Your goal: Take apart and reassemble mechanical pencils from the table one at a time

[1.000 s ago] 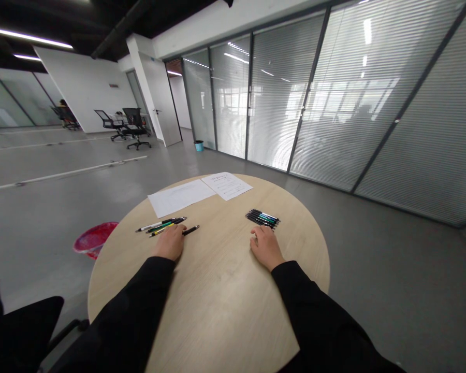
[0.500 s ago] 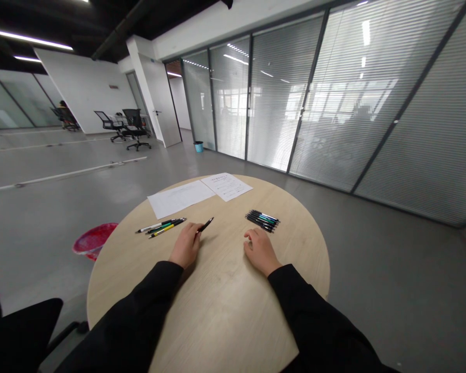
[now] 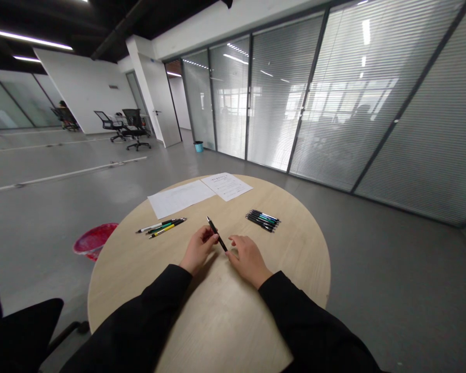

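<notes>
My left hand [image 3: 200, 247] is closed on a black pen [image 3: 217, 234], pinching it between thumb and fingers above the table. The pen slants, with its pointed end up and to the left. My right hand [image 3: 249, 260] is at the pen's lower end, thumb and fingers apart. Its thumb tip is at or just beside that end; contact is hard to tell. Several dark pens [image 3: 262, 220], some with blue or green parts, lie in a bundle beyond my right hand. Left of my left hand lie a few pens with white, green and yellow barrels [image 3: 161, 227].
Two white paper sheets, one blank-looking [image 3: 180, 199] and one printed [image 3: 227, 186], lie at the far side of the round wooden table [image 3: 225, 331]. A red basket [image 3: 93, 239] stands on the floor to the left. A black chair [image 3: 27, 331] is at lower left.
My left hand has brought the pen to the right and turned it so its point faces up-left. My right hand has moved left to the pen's lower end.
</notes>
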`<state>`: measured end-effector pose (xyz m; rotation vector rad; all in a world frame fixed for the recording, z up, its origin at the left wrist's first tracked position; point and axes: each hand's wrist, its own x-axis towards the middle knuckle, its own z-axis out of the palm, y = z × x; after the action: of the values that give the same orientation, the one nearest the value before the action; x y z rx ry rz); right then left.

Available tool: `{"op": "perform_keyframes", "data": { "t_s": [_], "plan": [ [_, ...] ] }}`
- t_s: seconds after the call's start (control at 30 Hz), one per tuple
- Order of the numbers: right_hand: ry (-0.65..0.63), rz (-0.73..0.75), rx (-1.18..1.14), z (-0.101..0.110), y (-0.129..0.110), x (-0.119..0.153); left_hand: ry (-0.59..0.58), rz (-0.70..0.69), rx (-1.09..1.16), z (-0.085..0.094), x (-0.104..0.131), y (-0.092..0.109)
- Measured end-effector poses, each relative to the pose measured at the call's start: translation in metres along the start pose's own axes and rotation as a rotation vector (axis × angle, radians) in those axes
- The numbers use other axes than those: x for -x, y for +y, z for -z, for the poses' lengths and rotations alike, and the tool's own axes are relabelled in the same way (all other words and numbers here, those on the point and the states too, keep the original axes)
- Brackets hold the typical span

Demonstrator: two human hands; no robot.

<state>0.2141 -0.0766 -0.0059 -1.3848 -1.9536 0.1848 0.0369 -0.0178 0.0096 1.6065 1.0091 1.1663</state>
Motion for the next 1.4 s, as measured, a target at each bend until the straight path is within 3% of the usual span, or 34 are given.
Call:
{"op": "perform_keyframes", "data": {
  "t_s": [0.3, 0.8, 1.4],
  "plan": [
    [0.035, -0.048, -0.037, 0.002, 0.004, 0.001, 0.002, 0.128, 0.189, -0.015, 0.011, 0.010],
    [0.100, -0.051, -0.293, 0.011, 0.031, -0.003, 0.033, 0.131, 0.292, -0.003, 0.007, 0.001],
    [0.195, -0.087, -0.375, 0.015, 0.055, -0.005, -0.005, 0.207, 0.214, 0.007, 0.008, 0.003]
  ]
}}
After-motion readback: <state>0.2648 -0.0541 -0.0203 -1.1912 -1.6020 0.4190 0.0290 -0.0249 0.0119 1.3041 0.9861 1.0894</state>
